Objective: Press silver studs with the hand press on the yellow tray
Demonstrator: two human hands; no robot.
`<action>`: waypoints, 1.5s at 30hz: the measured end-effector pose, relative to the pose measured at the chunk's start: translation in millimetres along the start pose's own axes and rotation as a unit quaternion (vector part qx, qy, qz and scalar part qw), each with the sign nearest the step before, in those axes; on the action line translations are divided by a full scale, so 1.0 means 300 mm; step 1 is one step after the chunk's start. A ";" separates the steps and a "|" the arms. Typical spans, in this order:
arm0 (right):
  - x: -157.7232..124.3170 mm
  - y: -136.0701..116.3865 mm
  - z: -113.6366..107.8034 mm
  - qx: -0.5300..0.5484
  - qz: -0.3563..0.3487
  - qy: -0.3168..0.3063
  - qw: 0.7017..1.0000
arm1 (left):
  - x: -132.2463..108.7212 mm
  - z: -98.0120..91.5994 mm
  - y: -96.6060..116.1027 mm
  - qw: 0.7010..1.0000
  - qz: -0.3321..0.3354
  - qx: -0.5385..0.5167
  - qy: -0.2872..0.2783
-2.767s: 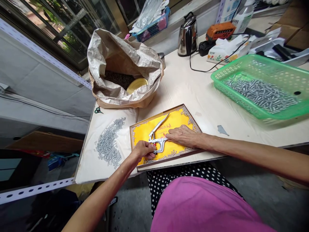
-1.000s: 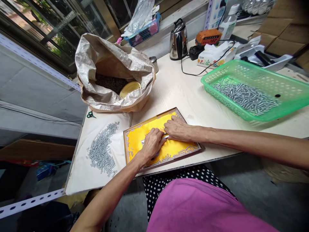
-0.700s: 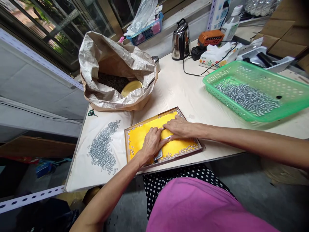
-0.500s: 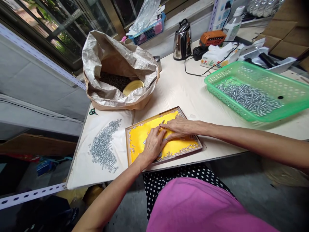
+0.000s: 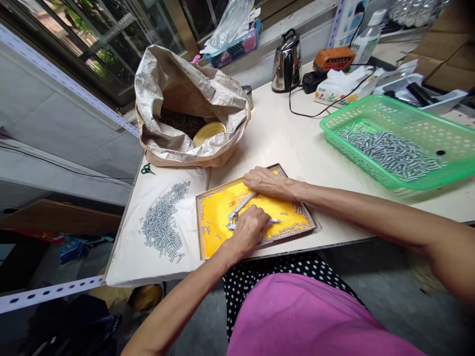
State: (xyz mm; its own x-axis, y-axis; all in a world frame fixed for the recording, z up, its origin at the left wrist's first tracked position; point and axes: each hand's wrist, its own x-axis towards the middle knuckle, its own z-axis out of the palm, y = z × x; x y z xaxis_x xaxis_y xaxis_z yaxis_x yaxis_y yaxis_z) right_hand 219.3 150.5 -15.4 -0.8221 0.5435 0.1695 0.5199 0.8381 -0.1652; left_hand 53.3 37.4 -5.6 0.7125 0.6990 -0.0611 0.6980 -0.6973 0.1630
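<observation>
A shallow tray (image 5: 201, 227) with a yellow lining holds small silvery metal pieces along its edges. Inside it lies a grey-handled tool (image 5: 243, 201), its two handles spread like those of pliers, with a small spring between them. My left hand (image 5: 252, 227) is closed around the lower handle, which pokes out on the right. My right hand (image 5: 270, 183) lies over the tray's far side, fingers bent and together, by the end of the upper handle. What is under those fingertips is hidden.
A heap of small metal pieces (image 5: 163, 222) lies on white cloth to the left. Behind stands an open sack (image 5: 189, 155) with dark contents and a yellow dish (image 5: 210, 132). A green basket (image 5: 356, 153) of metal pieces is at right, a kettle (image 5: 286, 62) at the back. Scissors (image 5: 147, 169) lie left.
My hands were together over the middle of the tray and have come apart. My right hand moved to the far rim, my left nearer me. The grey-handled tool now shows with spread handles.
</observation>
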 end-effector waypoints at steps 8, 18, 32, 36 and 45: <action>-0.050 0.010 0.023 -0.019 0.008 -0.025 0.999 | -0.043 -0.074 0.002 0.995 0.012 0.037 -0.088; -0.015 -0.011 0.001 -0.054 0.007 -0.011 0.998 | -0.116 -0.172 0.008 0.996 -0.023 0.032 -0.075; -0.078 -0.023 -0.019 0.043 0.197 0.012 0.979 | -0.017 0.023 0.062 0.991 -0.115 -0.040 0.051; -0.024 -0.095 -0.053 0.342 0.268 0.098 0.895 | -0.048 -0.025 0.013 0.932 -0.207 -0.169 0.244; 0.092 -0.293 0.010 0.759 0.323 0.191 0.532 | -0.009 -0.069 -0.034 0.860 -0.298 -0.240 0.337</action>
State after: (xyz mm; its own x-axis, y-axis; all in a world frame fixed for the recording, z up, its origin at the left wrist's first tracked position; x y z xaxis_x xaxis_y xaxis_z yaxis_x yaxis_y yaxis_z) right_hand 150.2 91.5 0.9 -0.3282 0.9074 -0.2625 -0.3590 -0.3768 -0.8539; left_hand 42.7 46.0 13.4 -0.0766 0.9559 0.2834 0.6996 -0.1510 0.6984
